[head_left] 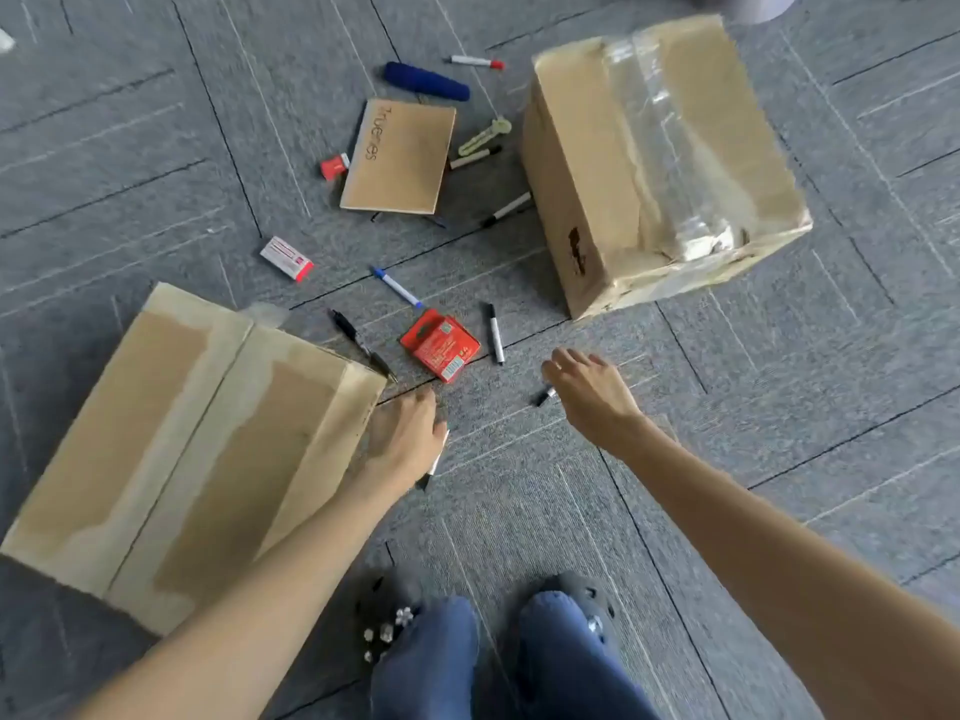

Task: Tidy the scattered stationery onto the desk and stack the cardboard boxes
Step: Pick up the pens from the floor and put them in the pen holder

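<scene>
Grey carpet floor point(779, 433), seen from above my knees: both arms reach down among scattered stationery. My left hand point(405, 439) is curled w/ a marker point(434, 467) poking out below the palm toward me, so it has hold of that marker; knuckles sit just beside the near-right corner of the flat cardboard box point(192, 444) on the left. My right hand point(592, 389) hangs palm-down, fingers loosely spread, nothing clearly gripped; a black-tipped marker point(545, 396) shows just at its left edge, thumb side. Can't tell if I'm touching it.

Btwn the hands and a bit farther: a red packet point(441, 348), a grey marker point(496, 332) right of it, a black pen point(361, 343) left of it along the flat box's far edge. Farther still, a blue-capped marker point(397, 287) and a white-red eraser box point(287, 258). Far centre: brown notebook point(397, 155), blue case point(426, 81), red-capped marker point(477, 61), small red item point(335, 166). The taped cardboard box point(660, 163) stands far right, well apart from both hands.
</scene>
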A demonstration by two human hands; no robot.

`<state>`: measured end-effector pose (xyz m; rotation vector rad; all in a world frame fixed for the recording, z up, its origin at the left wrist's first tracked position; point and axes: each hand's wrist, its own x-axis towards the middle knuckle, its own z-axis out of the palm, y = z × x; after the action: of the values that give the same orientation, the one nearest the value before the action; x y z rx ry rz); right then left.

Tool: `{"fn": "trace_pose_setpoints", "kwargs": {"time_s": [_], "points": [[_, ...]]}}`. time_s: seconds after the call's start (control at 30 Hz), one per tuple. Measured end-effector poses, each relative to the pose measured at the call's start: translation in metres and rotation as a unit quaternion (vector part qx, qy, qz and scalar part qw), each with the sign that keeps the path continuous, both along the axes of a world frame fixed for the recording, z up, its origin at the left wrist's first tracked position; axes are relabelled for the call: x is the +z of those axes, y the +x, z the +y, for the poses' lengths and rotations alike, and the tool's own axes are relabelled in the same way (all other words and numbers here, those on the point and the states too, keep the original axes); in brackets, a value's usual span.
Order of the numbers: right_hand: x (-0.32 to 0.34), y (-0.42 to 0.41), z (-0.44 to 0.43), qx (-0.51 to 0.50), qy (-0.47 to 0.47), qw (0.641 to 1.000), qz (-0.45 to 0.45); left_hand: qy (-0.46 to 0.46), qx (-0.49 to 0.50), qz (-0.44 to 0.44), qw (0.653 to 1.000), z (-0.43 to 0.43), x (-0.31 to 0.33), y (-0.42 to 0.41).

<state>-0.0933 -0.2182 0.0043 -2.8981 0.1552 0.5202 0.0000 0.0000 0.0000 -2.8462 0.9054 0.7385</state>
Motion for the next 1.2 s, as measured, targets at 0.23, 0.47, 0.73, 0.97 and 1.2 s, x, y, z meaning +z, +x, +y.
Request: {"fn": "trace_pose_setpoints", "kwargs": {"time_s": [0.23, 0.47, 0.73, 0.97, 1.2], "points": [[-0.066, -0.005, 0.002, 0.047, -0.032, 0.997, -0.059, 0.036, 0.014, -0.02, 0.999, 0.011, -0.061, -0.02], [-0.071, 0.007, 0.014, 0.049, -0.004, 0.998, -0.049, -0.057, -0.004, -0.043, 0.997, 0.007, -0.058, -0.013], [-0.073, 0.061, 0.025, -0.137, 0.079, 0.987, -0.009, -0.14, 0.024, -0.176, 0.974, 0.007, -0.052, 0.026], [-0.086, 0.099, 0.033, -0.191, 0.05, 0.98, -0.023, -0.117, 0.034, -0.194, 0.973, 0.035, -0.053, 0.064], [-0.079, 0.127, 0.04, -0.18, 0.048, 0.981, -0.047, -0.076, 0.108, -0.157, 0.979, 0.057, -0.045, 0.107]]}}
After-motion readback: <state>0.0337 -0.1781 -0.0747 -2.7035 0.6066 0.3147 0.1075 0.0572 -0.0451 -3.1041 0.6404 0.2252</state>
